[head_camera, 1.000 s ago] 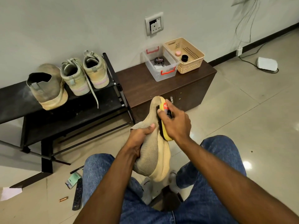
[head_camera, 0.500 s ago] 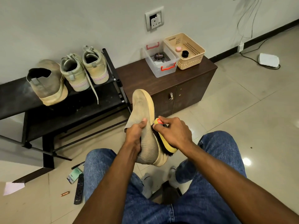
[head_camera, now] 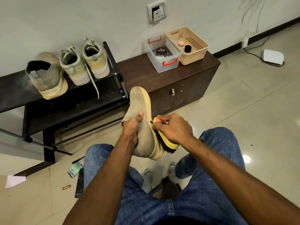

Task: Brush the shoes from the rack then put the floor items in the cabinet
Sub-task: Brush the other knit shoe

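Shoe [head_camera: 142, 127] gripped by left hand [head_camera: 132, 127], right hand [head_camera: 172, 129] clasping brush [head_camera: 165, 142]

Setting: indoor room, probably a home entryway or shoe corner; could also be an office, cannot tell. Evidence: black shoe rack [head_camera: 68, 101] against a plain wall on the left, worn shoes [head_camera: 48, 77] on top; low dark wood cabinet [head_camera: 170, 82] to its right; wall socket [head_camera: 157, 13] above it; glossy tiled floor [head_camera: 243, 103]; loose cables [head_camera: 259, 34] far right.
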